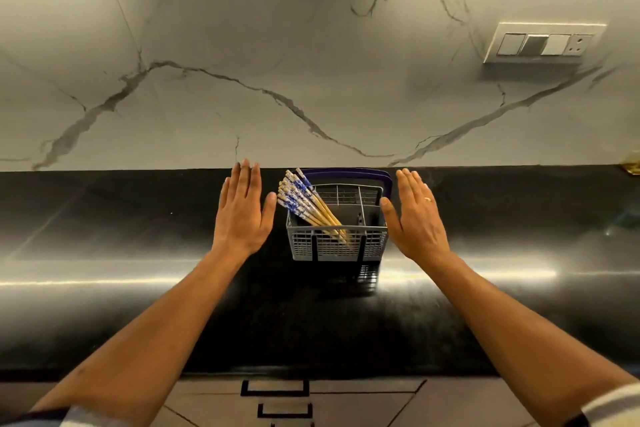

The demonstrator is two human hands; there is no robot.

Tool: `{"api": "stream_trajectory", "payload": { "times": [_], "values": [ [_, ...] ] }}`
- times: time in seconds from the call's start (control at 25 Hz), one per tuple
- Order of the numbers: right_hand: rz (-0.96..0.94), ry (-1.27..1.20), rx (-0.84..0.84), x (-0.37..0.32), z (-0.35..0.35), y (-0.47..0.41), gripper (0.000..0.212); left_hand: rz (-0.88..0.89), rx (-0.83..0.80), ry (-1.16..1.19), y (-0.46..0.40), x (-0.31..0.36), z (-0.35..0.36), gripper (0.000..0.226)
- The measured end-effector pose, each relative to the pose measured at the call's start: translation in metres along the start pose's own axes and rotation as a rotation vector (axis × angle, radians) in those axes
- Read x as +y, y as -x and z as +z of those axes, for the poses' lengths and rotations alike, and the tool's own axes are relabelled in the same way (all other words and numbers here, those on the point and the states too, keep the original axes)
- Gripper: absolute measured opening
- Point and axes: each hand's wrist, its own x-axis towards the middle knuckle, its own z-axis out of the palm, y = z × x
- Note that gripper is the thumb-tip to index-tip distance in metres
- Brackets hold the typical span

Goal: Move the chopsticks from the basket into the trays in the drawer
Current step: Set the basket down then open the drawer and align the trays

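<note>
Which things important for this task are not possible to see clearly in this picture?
Head view:
- Trays in the drawer: not visible; drawer fronts closed, cut off by bottom edge.
- Chopsticks lower ends: hidden behind the basket mesh wall; count unclear.
- Basket's rear compartments: contents too small to tell.

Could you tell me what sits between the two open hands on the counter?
In the head view, the grey basket holding the chopsticks sits between the left hand and right hand.
</note>
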Motion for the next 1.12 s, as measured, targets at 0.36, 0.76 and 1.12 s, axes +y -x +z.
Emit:
{"api": "stream_trajectory", "payload": {
  "times": [0.36, 0.76, 1.12],
  "values": [
    [0.0, 0.064, 0.081, -0.035, -0.037, 0.064, 0.068, 0.064, 0.019, -0.041, 0.049, 0.005, -0.045, 0.069],
    [0.013, 0.102, 0.013, -0.06, -0.046, 0.156, 0.069, 0.096, -0.037, -0.08, 0.125, 0.013, -0.065, 0.069],
    [-0.027, 0.061, 0.01, -0.042, -0.05, 0.198, 0.067, 0.096, -0.039, 0.058, 0.173, 0.036, -0.057, 0.062]
  ]
}}
